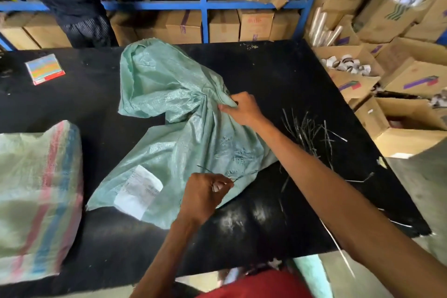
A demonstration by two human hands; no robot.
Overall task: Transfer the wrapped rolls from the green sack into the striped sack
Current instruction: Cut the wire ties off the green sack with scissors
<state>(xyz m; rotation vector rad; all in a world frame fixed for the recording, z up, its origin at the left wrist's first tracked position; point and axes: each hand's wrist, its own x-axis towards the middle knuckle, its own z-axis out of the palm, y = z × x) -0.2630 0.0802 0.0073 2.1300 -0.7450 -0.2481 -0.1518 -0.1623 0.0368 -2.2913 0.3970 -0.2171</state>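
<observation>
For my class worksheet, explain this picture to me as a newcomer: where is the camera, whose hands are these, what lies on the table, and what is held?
There is no machine here: a person wears a camera on the head, so the single view looks down at their own hands. The right hand grips a bunched fold of the green sack, which lies limp on the black table. The left hand pinches a thin strand over the sack. At the left sits the bulging striped sack. A heap of thin strips lies at the right, a colourful packet at the far left.
</observation>
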